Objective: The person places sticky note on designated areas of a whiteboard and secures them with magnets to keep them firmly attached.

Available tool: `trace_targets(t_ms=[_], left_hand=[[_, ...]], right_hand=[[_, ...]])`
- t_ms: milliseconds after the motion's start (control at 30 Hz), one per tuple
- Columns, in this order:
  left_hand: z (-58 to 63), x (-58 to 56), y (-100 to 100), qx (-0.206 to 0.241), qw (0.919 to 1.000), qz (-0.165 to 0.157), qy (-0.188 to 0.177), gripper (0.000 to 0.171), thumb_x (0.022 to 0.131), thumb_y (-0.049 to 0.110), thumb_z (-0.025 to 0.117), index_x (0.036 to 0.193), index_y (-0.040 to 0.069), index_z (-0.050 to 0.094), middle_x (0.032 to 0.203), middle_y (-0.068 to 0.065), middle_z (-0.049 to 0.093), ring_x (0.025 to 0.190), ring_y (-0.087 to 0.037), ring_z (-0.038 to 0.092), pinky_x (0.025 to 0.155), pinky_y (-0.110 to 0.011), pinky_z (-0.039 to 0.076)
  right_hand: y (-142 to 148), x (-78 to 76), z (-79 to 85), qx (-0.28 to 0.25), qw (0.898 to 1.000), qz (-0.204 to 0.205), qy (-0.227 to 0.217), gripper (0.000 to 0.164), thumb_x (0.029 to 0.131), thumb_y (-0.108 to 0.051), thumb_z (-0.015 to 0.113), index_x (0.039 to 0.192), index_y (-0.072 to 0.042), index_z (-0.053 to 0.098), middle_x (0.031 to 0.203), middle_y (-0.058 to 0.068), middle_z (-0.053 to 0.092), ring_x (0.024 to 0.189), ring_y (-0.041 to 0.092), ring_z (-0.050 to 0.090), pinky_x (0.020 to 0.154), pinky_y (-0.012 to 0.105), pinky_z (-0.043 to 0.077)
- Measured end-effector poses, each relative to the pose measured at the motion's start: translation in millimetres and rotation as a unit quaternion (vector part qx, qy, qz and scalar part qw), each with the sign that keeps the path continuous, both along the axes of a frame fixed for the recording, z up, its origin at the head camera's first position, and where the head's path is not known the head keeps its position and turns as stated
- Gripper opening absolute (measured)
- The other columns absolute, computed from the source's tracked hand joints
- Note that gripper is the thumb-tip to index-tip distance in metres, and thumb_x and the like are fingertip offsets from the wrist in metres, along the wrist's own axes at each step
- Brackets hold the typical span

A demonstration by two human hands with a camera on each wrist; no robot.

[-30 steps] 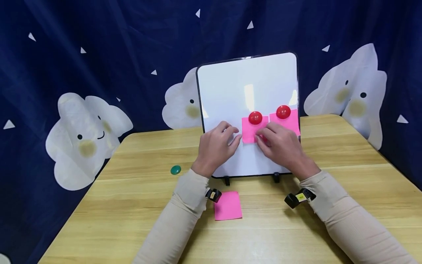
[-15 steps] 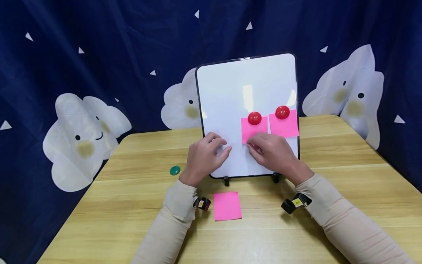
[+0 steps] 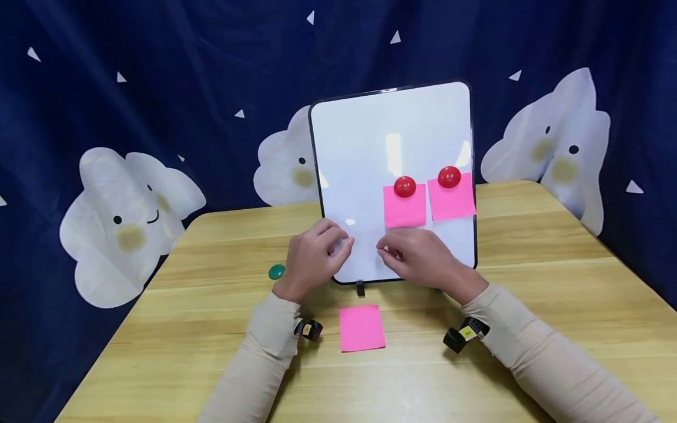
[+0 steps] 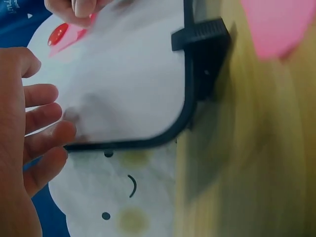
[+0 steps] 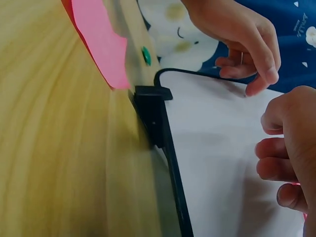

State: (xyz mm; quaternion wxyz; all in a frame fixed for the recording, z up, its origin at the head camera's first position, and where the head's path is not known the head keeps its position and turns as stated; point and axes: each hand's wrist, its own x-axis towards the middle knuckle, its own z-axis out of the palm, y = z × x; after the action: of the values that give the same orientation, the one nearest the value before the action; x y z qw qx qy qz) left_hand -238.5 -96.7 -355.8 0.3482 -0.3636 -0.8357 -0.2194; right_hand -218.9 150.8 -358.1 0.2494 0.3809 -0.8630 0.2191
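Both hands hover before a small whiteboard (image 3: 349,153) on black feet. My left hand (image 3: 312,258) hangs near its lower left edge, fingers loosely bent around nothing. Below the pinned notes is my right hand (image 3: 423,258), its fingers also loosely curled; the right wrist view shows no object in them. A pink sticky note (image 3: 404,211) hangs on the board under a red round magnet (image 3: 405,187). To its right, slightly tilted, a second pink sticky note (image 3: 453,204) sits under another red magnet (image 3: 449,177). The right hand partly hides the board's bottom edge.
A third pink sticky note (image 3: 362,329) lies on the wooden table (image 3: 180,352) in front of the board. Left of the board is a green round magnet (image 3: 276,271), beside the left hand. Behind everything hangs a dark blue curtain (image 3: 174,70) with cloud prints.
Both hands have drawn down and to the left. My right hand has come off the left pinned note, which now shows fully. The notes and magnets keep their places on the board.
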Motion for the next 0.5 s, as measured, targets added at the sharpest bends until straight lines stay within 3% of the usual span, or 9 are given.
trace_targets(t_ms=[267,500], left_hand=[[-2.7,-3.1,-10.5,0.001,1.0000,0.003,0.009,0.023,0.094,0.027,0.064,0.080,0.011,0.073,0.079,0.000,0.062,0.058,-0.009,0.052,0.051,-0.024,0.043],[-6.7,-4.9,-18.0,0.015,0.9997,0.010,0.015,0.023,0.093,0.025,0.066,0.075,0.011,0.071,0.069,0.003,0.054,0.054,-0.007,0.046,0.047,-0.024,0.038]], right_hand=[[-5.2,5.8,-2.2,0.019,0.999,0.007,-0.039,0.008,0.087,-0.016,0.077,0.095,-0.013,0.077,0.073,-0.010,0.058,0.065,0.005,0.050,0.059,0.024,0.046],[-14.4,7.7,-6.8,0.049,0.996,0.052,-0.054,0.005,0.089,-0.017,0.074,0.093,-0.014,0.077,0.081,-0.009,0.066,0.069,0.007,0.055,0.066,0.026,0.049]])
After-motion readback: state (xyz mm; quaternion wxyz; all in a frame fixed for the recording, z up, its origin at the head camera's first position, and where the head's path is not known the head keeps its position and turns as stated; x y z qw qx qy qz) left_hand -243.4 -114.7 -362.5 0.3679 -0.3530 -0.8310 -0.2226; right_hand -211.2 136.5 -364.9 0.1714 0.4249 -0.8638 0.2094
